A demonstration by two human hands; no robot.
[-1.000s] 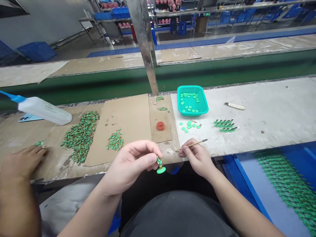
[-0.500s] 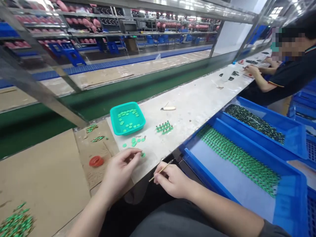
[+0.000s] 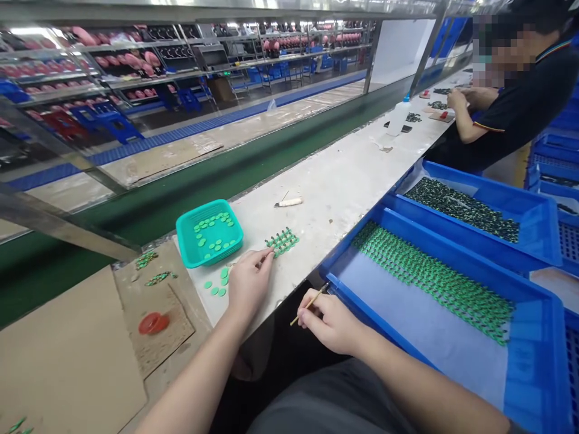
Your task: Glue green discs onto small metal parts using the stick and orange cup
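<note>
Your right hand (image 3: 332, 319) is nearest, fingers clamped on a brush (image 3: 312, 302) with a thin, straw-coloured stick for a handle; beside it, a smooth blue plastic tray (image 3: 536, 367) carries dense rows of knobbly green figures. To your left lie a flat, matte sheet of brown cardboard (image 3: 67, 346) and a round red dish (image 3: 154, 323), its outline blurred. Your left hand (image 3: 248, 283) has thumb and forefinger close together at the near-left end of the small green figures (image 3: 284, 240), which stand upright on round bases in short rows on the scuffed white bench (image 3: 335, 187) (whether your fingertips grip one, I cannot tell). Just left of that hand are loose, flat green discs (image 3: 224, 281); more lie in the turquoise plastic basket (image 3: 183, 244) behind. Farther off are a pale-handled knife (image 3: 289, 202), a cloudy plastic bottle (image 3: 398, 117) and a dark-shirted co-worker (image 3: 520, 114).
</note>
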